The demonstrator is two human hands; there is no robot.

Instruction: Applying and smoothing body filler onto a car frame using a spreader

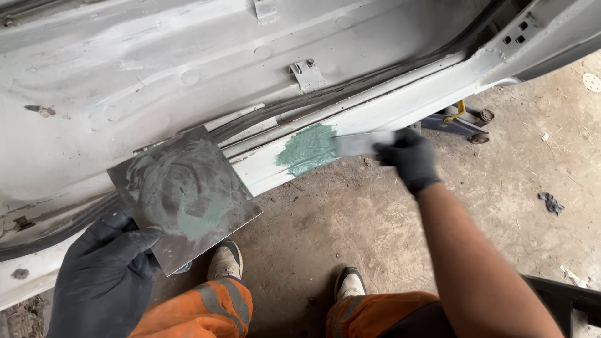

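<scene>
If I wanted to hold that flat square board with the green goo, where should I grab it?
Grab the board at its bare lower corner, from underneath, as the left hand does. It is thin, flat and tilted, and green filler smears its top, so a thumb on the clean edge stays out of the mess.

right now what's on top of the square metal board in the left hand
Smeared green body filler covers the mixing board, thickest near its lower edge. The gloved left hand hides the board's bottom-left corner.

Flat metal spreader (pixel 360 144) pressed on green filler patch (pixel 307 149) on sill; square mixing board (pixel 184 197), green-smeared, held tilted.
</scene>
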